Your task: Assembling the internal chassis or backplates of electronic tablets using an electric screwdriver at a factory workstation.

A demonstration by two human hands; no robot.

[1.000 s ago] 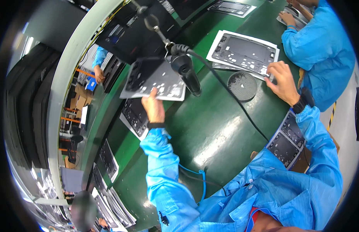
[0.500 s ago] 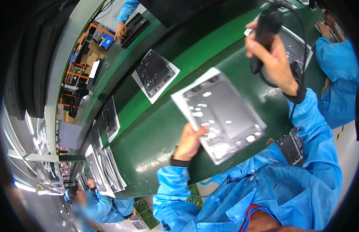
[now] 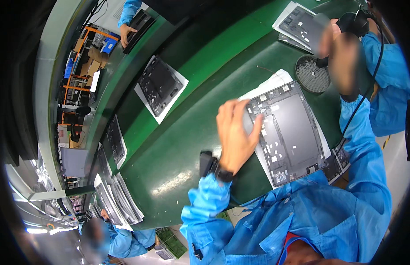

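A dark tablet housing (image 3: 297, 128) with many small white pieces lies over a white sheet (image 3: 282, 77) at the near edge of the bench. My left hand (image 3: 236, 134) rests at the housing's upper left edge, fingers spread and thumb over its face. At the upper right, my right hand (image 3: 344, 62) is blurred; its fingers close around a black corded handheld scanner (image 3: 354, 24). Just below the scanner sits a round black stand base (image 3: 312, 73) with a dimpled surface. The hand partly hides the scanner's handle.
Another housing (image 3: 158, 86) lies on the bright green strip, one (image 3: 116, 139) farther left. Stacked housings and sheets (image 3: 121, 198) stand lower left; more (image 3: 297, 24) lie upper right. A co-worker's sleeve (image 3: 386, 88) is close on the right. The scanner's cable (image 3: 376, 73) crosses my forearm.
The housing has come down onto the bench, and my left hand has loosened from its lower edge to lie at its upper left. My right hand has moved right with the scanner.
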